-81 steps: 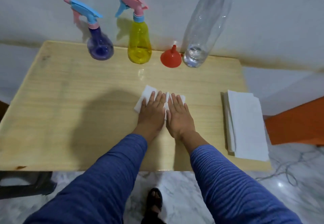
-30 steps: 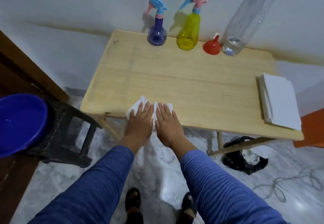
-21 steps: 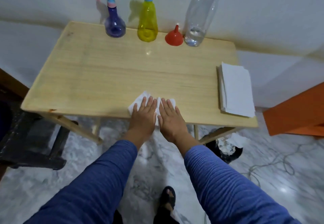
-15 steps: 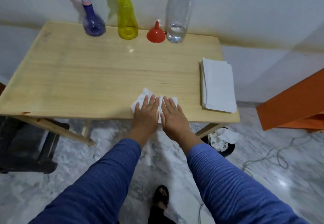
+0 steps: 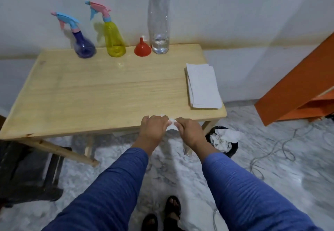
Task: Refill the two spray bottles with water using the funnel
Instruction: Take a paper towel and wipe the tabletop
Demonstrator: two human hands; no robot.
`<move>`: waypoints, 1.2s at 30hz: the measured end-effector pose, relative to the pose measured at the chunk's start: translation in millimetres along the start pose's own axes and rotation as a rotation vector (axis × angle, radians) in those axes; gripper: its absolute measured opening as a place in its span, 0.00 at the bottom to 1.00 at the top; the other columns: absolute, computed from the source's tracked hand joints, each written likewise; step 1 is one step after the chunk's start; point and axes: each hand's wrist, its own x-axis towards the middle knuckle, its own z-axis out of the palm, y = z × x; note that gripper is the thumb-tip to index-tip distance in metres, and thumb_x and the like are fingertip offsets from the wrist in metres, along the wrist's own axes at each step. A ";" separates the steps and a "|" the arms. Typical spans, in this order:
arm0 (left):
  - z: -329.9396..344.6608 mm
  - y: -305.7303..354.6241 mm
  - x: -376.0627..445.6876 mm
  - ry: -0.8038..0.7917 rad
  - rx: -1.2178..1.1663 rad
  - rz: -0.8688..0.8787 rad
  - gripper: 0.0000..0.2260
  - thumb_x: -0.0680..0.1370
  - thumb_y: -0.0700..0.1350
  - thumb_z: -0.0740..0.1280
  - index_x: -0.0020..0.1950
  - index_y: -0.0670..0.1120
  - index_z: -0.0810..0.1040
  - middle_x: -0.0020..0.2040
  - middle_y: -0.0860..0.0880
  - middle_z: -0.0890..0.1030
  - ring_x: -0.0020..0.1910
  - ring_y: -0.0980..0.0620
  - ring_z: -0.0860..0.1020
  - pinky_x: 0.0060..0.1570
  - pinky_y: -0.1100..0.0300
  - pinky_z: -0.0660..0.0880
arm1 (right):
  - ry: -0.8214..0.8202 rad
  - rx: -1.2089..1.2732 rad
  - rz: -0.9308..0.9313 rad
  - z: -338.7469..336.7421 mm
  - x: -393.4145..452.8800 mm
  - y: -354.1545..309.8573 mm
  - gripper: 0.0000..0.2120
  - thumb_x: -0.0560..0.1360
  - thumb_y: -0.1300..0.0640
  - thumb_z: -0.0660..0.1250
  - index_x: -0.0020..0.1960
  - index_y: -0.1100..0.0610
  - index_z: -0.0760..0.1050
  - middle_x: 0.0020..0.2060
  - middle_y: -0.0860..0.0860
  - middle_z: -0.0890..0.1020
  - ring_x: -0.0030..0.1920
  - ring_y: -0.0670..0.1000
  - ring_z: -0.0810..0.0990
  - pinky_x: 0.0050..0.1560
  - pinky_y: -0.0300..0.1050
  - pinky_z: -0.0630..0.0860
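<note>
Both hands [image 5: 153, 127] now bunch tissue [image 5: 171, 124]; clear bottle [image 5: 160, 23] nearly empty.

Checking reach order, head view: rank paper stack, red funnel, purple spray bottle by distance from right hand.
From the right hand:
1. Paper stack, on the table's right edge.
2. Red funnel, back, by the wall.
3. Purple spray bottle, back left.

A bare stretch of wooden table [image 5: 101, 89] lies open between the near edge and the back row: purple spray bottle [image 5: 83, 45], yellow spray bottle [image 5: 114, 39], red funnel [image 5: 142, 48], clear bottle [image 5: 159, 19]. Folded paper towels [image 5: 202, 86] occupy the right edge.
</note>
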 end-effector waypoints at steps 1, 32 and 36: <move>-4.8 3.8 -0.9 -0.009 -0.016 0.016 0.14 0.82 0.52 0.52 0.50 0.47 0.74 0.44 0.48 0.80 0.47 0.46 0.76 0.55 0.54 0.64 | 0.020 0.040 0.026 -7.3 -7.8 -0.7 0.11 0.80 0.54 0.59 0.52 0.58 0.78 0.44 0.56 0.82 0.44 0.56 0.77 0.43 0.46 0.71; 145.0 328.9 154.1 -0.285 -0.626 0.131 0.06 0.74 0.49 0.69 0.47 0.49 0.82 0.45 0.52 0.84 0.46 0.52 0.79 0.49 0.57 0.74 | 0.345 0.265 0.552 -168.5 -61.8 336.2 0.07 0.72 0.57 0.69 0.49 0.54 0.82 0.45 0.50 0.85 0.42 0.45 0.75 0.36 0.32 0.64; 216.9 324.7 195.3 -0.369 -0.526 0.043 0.09 0.76 0.51 0.66 0.49 0.49 0.82 0.47 0.51 0.82 0.47 0.50 0.78 0.48 0.56 0.74 | 0.211 0.237 0.610 -124.5 -14.7 398.4 0.09 0.74 0.54 0.68 0.52 0.54 0.81 0.51 0.51 0.84 0.49 0.48 0.79 0.43 0.33 0.65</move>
